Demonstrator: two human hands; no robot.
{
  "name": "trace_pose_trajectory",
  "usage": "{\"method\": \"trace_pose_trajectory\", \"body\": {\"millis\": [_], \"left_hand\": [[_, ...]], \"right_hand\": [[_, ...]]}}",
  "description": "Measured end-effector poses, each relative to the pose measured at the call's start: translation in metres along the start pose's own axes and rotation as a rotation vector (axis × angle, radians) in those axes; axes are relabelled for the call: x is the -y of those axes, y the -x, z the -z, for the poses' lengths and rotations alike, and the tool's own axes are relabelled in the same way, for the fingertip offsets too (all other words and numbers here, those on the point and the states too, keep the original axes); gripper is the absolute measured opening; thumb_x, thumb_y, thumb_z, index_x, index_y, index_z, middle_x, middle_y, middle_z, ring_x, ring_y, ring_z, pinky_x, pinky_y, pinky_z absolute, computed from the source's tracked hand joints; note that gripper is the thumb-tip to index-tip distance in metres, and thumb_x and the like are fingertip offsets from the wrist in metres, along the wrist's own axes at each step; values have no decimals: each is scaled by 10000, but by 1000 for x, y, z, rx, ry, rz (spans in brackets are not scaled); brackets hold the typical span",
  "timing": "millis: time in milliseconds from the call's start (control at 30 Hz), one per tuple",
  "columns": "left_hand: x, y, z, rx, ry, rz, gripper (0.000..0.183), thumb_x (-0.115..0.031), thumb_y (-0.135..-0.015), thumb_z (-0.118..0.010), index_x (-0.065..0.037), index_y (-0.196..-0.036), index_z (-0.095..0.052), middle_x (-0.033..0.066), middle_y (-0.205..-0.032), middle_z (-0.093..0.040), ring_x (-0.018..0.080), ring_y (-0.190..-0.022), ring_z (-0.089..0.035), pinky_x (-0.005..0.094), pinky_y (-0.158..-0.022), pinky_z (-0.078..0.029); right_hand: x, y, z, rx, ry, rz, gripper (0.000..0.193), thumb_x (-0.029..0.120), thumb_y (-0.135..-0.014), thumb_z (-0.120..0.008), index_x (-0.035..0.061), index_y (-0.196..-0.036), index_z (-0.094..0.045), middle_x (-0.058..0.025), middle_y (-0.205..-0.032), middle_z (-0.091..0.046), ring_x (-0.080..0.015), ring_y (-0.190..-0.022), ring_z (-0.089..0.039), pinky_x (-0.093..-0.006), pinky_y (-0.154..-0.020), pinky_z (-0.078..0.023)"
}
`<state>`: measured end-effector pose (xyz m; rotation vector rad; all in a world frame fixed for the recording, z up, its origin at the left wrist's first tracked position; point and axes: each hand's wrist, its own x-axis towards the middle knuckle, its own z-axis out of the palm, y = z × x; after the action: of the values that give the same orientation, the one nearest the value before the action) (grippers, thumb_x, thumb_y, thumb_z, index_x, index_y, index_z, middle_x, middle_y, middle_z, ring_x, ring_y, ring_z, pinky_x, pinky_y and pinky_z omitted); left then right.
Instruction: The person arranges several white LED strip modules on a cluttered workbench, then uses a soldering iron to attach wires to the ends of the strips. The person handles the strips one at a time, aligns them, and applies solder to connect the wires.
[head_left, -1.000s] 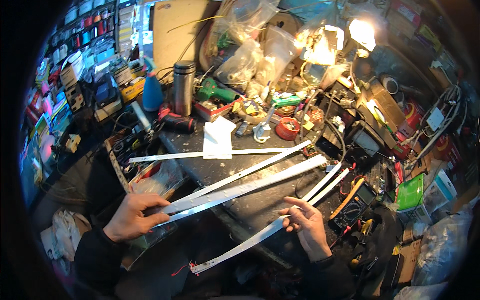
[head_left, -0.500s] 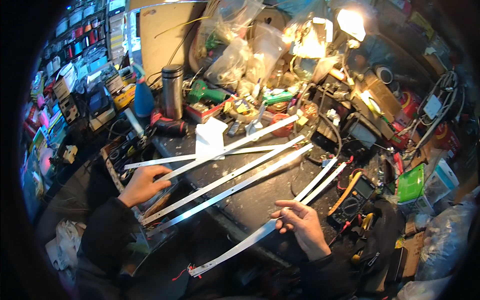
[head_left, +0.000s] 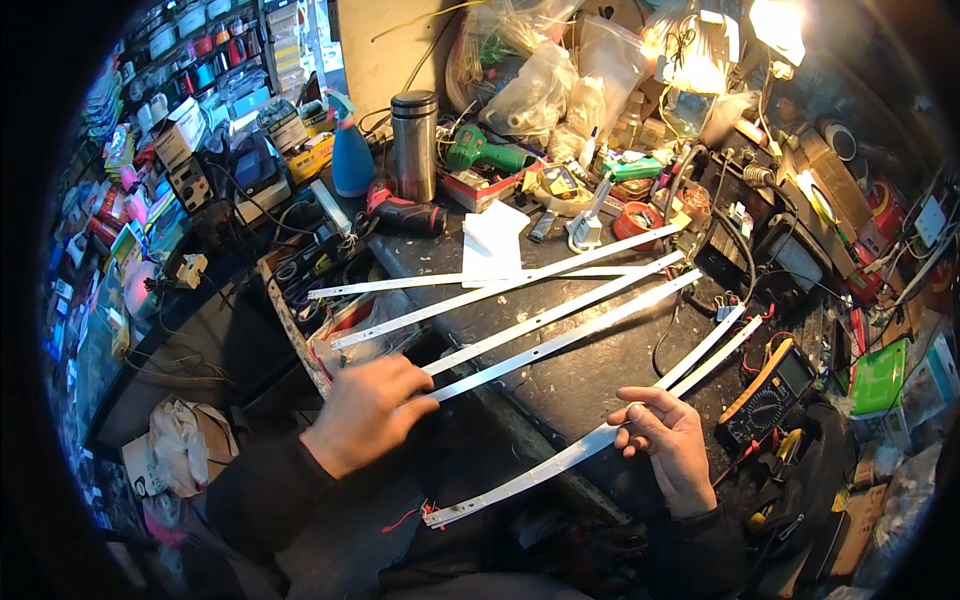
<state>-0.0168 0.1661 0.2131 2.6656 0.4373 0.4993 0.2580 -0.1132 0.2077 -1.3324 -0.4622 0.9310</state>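
Long white LED-style strips with small holes lie fanned over the dark bench. My left hand (head_left: 372, 412), smeared by motion, is over the near ends of the middle strip (head_left: 540, 320) and the lower strip (head_left: 560, 345), hiding them; I cannot tell whether it grips either. Farther back is an upper strip (head_left: 480, 292), crossing another thin strip (head_left: 385, 286). My right hand (head_left: 665, 445) is closed, thumb against forefinger, over a bent pair of strips (head_left: 540, 472) with red wires at the near end. Whatever its fingertips hold is hidden.
A yellow-edged multimeter (head_left: 765, 393) lies right of my right hand. Behind the strips are white paper (head_left: 494, 243), a red-black power tool (head_left: 405, 213), a steel flask (head_left: 414, 145) and a blue spray bottle (head_left: 352, 158). A lit lamp (head_left: 778, 30) stands at the back right.
My left hand has left the upper strip's end and moved nearer, over the two lower strips. The whole view has shifted, while my right hand stays at the bent strips.
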Motion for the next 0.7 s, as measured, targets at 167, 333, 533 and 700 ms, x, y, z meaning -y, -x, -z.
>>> {"method": "trace_pose_trajectory", "body": {"millis": [167,333,533,700], "left_hand": [[-18,9,-20,26,-224,-81,348,-163,-896,-831,-40,-1172,-659,100,-1016,-650,296,-956,-694,401,-796,-560],[-11,11,-28,2,-215,-50,320,-90,-913,-778,-40,-1207,-661,108,-1050,-670,292,-978,-699,400,-829,-560],[-8,11,-38,-99,-192,-91,280,-51,-926,-744,-27,-1200,-690,124,-984,-693,304,-896,-716,404,-781,-563],[-21,18,-19,16,387,104,275,-11,-1008,-687,9,-1281,-709,117,-985,-753,215,-798,-757,328,-710,-599]], "right_hand": [[1,1,-1,-2,11,0,308,78,-1090,-651,-78,-1357,-655,-210,-1087,-775,-171,-827,-745,-243,-704,-620],[0,0,-1,8,11,-12,316,79,-1090,-653,-77,-1364,-647,-210,-1087,-774,-169,-823,-744,-235,-704,-618],[-2,-1,2,33,12,-15,322,88,-1087,-661,-81,-1361,-647,-212,-1097,-772,-171,-831,-745,-239,-712,-620],[0,-1,-3,22,34,-58,347,106,-1091,-662,-82,-1382,-636,-204,-1150,-764,-175,-869,-739,-243,-733,-612]]}}
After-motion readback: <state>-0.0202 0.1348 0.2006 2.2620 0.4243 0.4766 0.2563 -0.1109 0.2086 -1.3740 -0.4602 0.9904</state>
